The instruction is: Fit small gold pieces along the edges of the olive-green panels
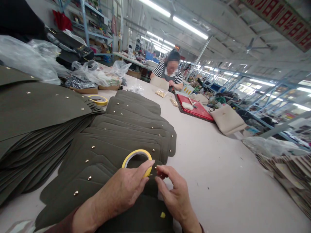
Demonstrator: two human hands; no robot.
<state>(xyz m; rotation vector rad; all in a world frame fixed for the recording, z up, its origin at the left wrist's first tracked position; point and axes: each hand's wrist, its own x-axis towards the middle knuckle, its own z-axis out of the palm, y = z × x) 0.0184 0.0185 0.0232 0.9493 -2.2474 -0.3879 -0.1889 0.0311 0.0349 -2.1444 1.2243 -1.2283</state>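
My left hand point(126, 186) grips a roll of yellow tape point(137, 152) that stands on edge above the dark green pieces. A short yellow end sticks out by its fingertips. Close on the right, my right hand point(173, 191) has thumb and forefinger curled near a gold stud; whatever lies between them is too small to make out. Overlapping dark green pieces point(114, 142) with gold studs spread beneath and beyond the hands. On the nearest dark piece point(136, 216) is a small yellow tape bit point(162, 215).
Another dark green stack point(41, 113) fans out at left, beside a second tape roll point(98, 100). Plastic bags point(29, 58) lie behind. A person point(170, 71) sits across the table point(206, 155), near a red tray point(194, 108). Beige pieces point(289, 174) are stacked at right.
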